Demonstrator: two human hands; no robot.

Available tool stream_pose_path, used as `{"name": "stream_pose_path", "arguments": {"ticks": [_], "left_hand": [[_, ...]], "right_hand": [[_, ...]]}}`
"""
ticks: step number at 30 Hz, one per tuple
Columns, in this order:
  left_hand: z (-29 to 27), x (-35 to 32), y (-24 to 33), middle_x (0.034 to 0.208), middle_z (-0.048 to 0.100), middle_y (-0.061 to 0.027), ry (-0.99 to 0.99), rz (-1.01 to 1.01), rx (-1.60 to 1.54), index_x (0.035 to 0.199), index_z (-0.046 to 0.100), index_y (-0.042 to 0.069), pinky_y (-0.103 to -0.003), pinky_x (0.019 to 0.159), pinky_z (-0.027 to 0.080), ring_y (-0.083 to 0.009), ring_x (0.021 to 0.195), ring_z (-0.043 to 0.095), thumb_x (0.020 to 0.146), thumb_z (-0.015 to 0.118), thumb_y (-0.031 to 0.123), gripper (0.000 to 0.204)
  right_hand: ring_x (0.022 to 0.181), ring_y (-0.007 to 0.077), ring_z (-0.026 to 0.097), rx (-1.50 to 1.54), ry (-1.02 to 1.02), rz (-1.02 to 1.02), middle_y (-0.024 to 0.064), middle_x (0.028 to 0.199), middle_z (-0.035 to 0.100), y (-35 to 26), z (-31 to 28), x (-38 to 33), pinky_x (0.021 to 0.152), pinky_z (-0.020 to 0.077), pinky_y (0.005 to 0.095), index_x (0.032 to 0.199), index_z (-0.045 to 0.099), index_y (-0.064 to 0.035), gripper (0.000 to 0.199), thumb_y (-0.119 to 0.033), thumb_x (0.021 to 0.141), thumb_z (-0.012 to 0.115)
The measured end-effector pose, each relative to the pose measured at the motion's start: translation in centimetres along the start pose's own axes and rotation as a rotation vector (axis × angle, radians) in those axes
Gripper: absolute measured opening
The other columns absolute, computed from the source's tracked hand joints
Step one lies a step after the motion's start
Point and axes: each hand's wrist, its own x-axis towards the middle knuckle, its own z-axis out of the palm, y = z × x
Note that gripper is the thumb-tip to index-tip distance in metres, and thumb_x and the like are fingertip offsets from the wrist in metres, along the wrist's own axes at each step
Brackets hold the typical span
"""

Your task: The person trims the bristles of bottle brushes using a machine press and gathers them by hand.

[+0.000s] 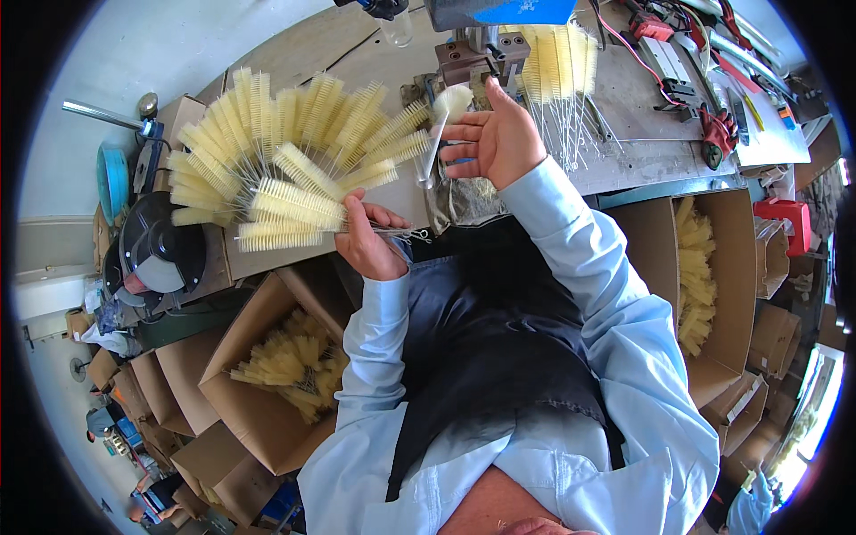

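Note:
My left hand (370,242) is closed round the wire handles of several pale yellow bottle brushes (299,207), whose bristle heads point left and whose looped wire ends stick out on the right. A wide fan of similar brushes (259,120) lies on the workbench just beyond. My right hand (504,138) is open, fingers stretched to the left and nothing gripped. Beside its fingertips is a white, round-headed brush-like tool (453,102) with a pale handle. Just past that hand stands a machine with a dark metal block (453,61) and a blue top (526,11).
More brushes (562,67) lie behind my right hand, wires toward me. Cardboard boxes holding brushes stand below the bench at left (236,415) and right (736,294). A black bench grinder (169,241) sits at the left end; tools and a red-black glove (718,138) lie at right.

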Motion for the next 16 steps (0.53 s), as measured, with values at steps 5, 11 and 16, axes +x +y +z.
{"name": "stream_pose_path", "arguments": {"ticks": [5,11,16], "left_hand": [[-0.3,2.0,-1.3,0.059,0.048,-0.0054,-0.032,0.000,0.009,0.111,0.053,-0.004,-0.034,0.047,0.050,-0.0160,0.046,0.051,0.103,0.051,0.028,0.032],[-0.3,2.7,-2.2,0.059,0.048,-0.0044,0.001,0.005,0.089,0.108,0.057,-0.004,-0.031,0.043,0.049,-0.0135,0.045,0.046,0.101,0.053,0.025,0.030],[-0.3,2.7,-2.2,0.062,0.050,-0.0052,0.037,-0.032,0.108,0.109,0.058,-0.003,-0.031,0.042,0.049,-0.0129,0.046,0.045,0.100,0.054,0.026,0.030]], "right_hand": [[0.082,0.0289,0.068,0.120,-0.104,0.060,0.0150,0.097,0.067,0.6,2.1,0.9,0.072,0.0588,0.0466,0.116,0.054,0.0012,0.050,-0.046,0.100,0.049],[0.072,0.0271,0.065,0.198,-0.055,-0.029,0.0131,0.080,0.063,0.7,2.9,1.4,0.073,0.0591,0.0441,0.098,0.057,0.0033,0.029,-0.022,0.101,0.045],[0.081,0.0288,0.066,0.262,-0.030,0.026,0.0173,0.089,0.065,0.9,3.6,2.6,0.082,0.0576,0.0449,0.104,0.059,0.0050,0.033,-0.024,0.102,0.042]]}}
